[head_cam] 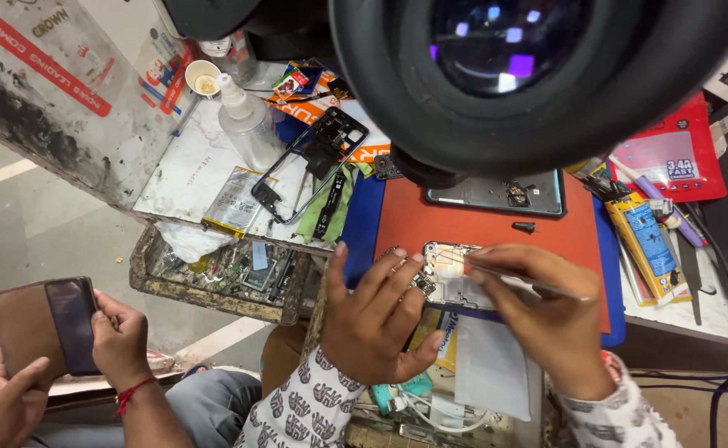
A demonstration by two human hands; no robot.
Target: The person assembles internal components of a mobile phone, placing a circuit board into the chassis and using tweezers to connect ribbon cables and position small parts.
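Opened phone (447, 278) sits low center on the red mat (463, 220), left hand (372, 319) gripping its edge, right hand (538, 319) pinching thin tweezers (513, 280) over it, frame (310, 162) upper left

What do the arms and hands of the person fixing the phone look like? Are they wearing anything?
Both hands are bare: no gloves, and no rings or watch that I can see. The left hand comes out of a white sleeve printed all over with small dark grey shapes. The right hand has the same patterned sleeve, ending at the wrist. The fingernails are short.
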